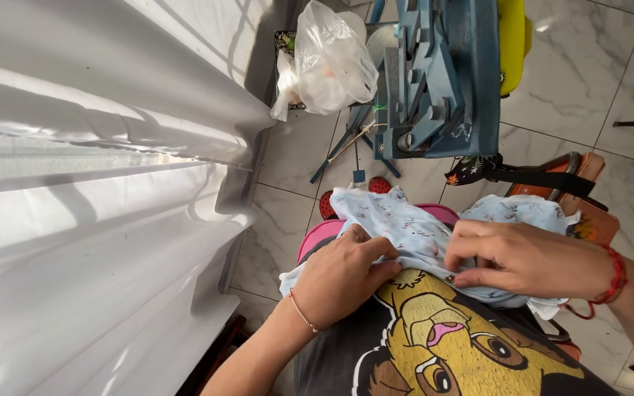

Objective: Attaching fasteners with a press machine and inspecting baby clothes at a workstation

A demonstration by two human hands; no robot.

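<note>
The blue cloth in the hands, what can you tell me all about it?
The cloth is soft, pale blue fabric with small dark printed marks. It lies crumpled and folded on the person's lap, over a pink edge, above a dark shirt with a yellow cartoon face. The left hand presses it down; the right hand pinches a fold with its fingers.

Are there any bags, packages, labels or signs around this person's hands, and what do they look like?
Plastic bag: top centre, on the floor by the curtain, clear whitish, bulging, knotted, pale things inside.
Printed picture: bottom centre, on the person's dark shirt, a yellow-brown cartoon animal face with a pink tongue.
No signs, screens or readable labels show.
</note>
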